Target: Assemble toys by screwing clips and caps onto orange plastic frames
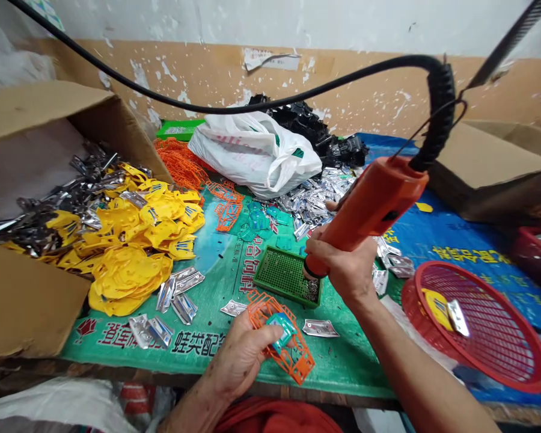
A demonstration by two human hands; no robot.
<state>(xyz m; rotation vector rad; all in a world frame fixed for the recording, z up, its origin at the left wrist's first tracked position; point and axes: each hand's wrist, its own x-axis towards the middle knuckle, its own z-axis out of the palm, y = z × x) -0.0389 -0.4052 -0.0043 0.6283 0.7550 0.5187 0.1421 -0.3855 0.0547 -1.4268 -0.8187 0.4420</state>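
My left hand (247, 346) pinches an orange plastic lattice frame (299, 359) together with a small teal plastic part (281, 330), the thumb pressing on the teal piece. In my right hand (349, 264) is an orange electric screwdriver (369, 201), tilted, with its nose pointing down. The tip is over or in the right end of a green gridded tray (275, 270), beside a heap of small screws (312, 291); whether it touches them I cannot tell. A shiny metal plate (320, 328) lies just right of the orange frame.
Yellow parts (130, 270) spill from a cardboard box (31, 294) at left. Behind are a white plastic bag (252, 150), orange frames (180, 162) and silver plates (315, 198). A red basket (482, 270) stands right. A black cable (225, 110) arches overhead to the screwdriver.
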